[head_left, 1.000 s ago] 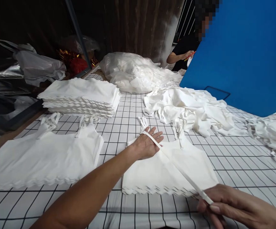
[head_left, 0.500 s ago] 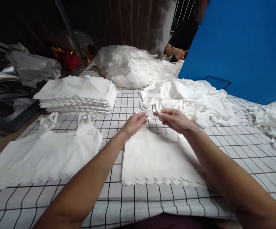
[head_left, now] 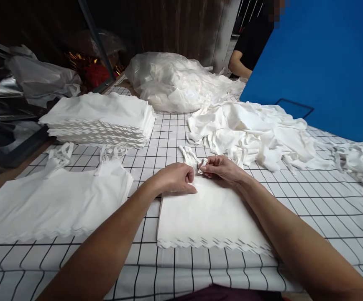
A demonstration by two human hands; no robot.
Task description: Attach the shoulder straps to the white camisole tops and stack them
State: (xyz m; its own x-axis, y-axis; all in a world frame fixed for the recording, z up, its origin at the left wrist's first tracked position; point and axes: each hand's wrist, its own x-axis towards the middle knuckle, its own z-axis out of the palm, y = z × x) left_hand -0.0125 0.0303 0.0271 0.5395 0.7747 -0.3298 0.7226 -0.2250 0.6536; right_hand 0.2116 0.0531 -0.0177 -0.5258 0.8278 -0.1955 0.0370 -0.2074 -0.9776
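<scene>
A stack of white strappy camisoles lies flat in front of me, its wavy hem toward me. My right hand pinches a white strap between thumb and fingertips above the top edge. On the upper left of the stack is my left hand, its fingers bent and its thumb stretched out over the cloth. Nothing shows between that thumb and the fingers. Other loose straps lie just beyond my two hands.
More camisoles lie at the left, below a tall pile of folded white garments. Behind are a clear plastic bag and loose white garments. A blue panel partly hides another person at the back right.
Both hands have come down and nearer to me. The left fingers have curled, with the thumb now out over the cloth. The other person's hand has gone behind the blue panel.
</scene>
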